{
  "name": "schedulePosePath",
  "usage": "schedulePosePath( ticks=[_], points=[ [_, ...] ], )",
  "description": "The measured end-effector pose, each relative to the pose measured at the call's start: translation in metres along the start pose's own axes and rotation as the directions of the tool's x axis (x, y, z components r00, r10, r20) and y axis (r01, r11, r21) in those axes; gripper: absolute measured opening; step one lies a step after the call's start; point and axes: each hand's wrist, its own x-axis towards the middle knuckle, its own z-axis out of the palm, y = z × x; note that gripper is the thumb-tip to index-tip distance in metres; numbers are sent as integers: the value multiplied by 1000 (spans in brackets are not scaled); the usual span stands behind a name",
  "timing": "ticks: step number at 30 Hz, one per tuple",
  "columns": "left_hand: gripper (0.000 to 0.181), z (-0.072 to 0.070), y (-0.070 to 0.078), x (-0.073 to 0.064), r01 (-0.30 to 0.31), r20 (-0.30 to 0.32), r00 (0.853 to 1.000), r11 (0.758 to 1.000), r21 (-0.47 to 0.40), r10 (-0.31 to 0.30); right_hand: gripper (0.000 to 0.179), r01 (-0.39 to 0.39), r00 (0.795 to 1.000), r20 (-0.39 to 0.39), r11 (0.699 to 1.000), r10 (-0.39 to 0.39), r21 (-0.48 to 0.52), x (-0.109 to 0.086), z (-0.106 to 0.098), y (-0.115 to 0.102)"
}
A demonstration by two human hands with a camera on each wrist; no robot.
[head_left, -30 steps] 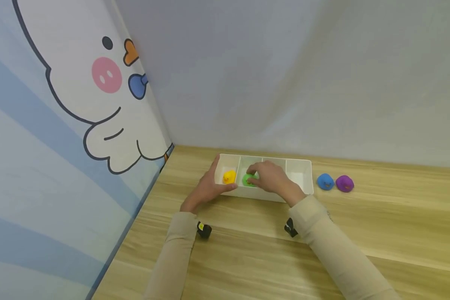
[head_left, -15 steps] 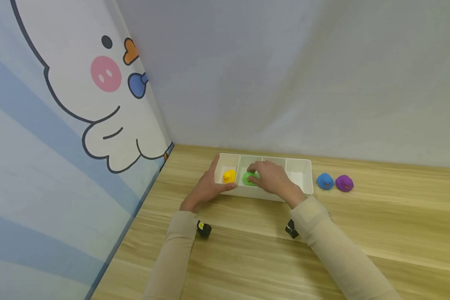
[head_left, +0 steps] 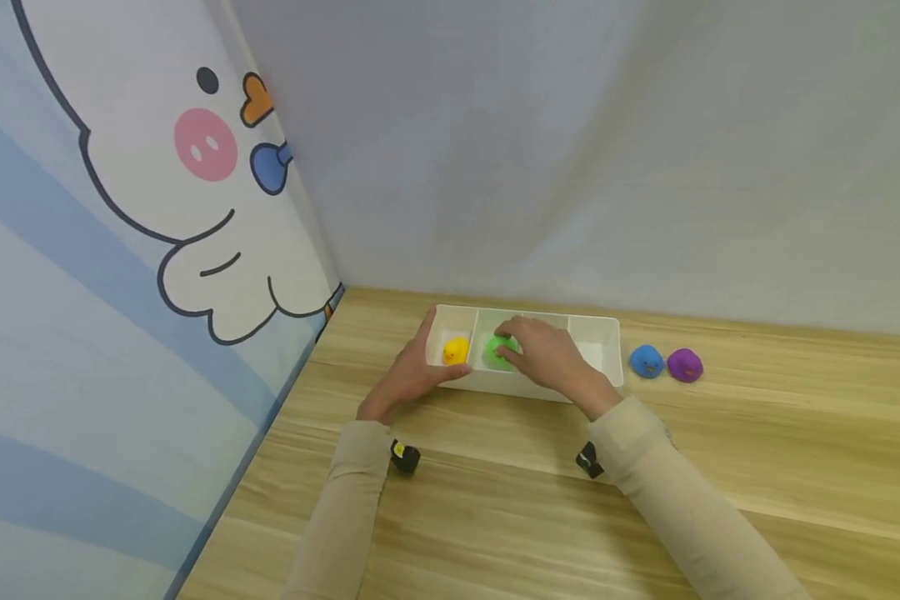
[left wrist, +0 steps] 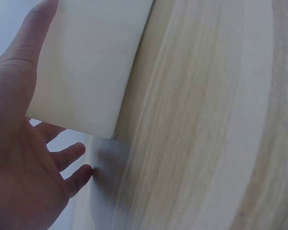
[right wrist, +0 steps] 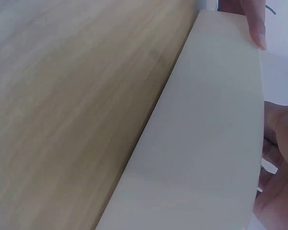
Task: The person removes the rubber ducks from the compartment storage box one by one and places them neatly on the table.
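A white tray (head_left: 502,383) with several compartments stands on the wooden table. My left hand (head_left: 407,372) grips its left end, thumb along the front rim and fingers by the end wall. In the left wrist view, the thumb lies against the white front wall (left wrist: 86,72). A yellow toy duck (head_left: 455,351) sits in the leftmost compartment. Over the second one, my right hand (head_left: 546,354) holds a green toy duck (head_left: 491,355) between thumb and fingers. The right wrist view shows the hand (right wrist: 281,153) behind the tray's wall, which hides the green duck there.
To the right of the tray, a blue toy duck (head_left: 647,362) and a purple toy duck (head_left: 686,365) sit side by side on the table. A grey curtain wall (head_left: 570,167) rises behind, and a cartoon-printed wall (head_left: 120,333) borders the left.
My right hand's fingers have risen slightly and more of the green duck shows between them. The left hand keeps its place on the tray. The whole head view has shifted a little.
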Motion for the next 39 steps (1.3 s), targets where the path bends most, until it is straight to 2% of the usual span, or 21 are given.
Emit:
schedulePosePath(
  ticks=[9,18,26,39],
  points=[
    [124,2,1,0,9,-6,1000,1000,12,-8,36,13,998,-54,1000,-12,13,-4,-6,3],
    [123,3,1,1,9,-4,1000,1000,2,-9,39,-6,998,-61,999,9,43,-8,-13,7],
    [123,4,1,2,16,-4,1000,1000,-3,-16,37,49,993,-109,997,-43,53,-17,-21,11],
    [122,4,-1,1,24,0,1000,1000,6,-24,39,25,994,-105,999,-22,26,-35,-30,29]
  ],
)
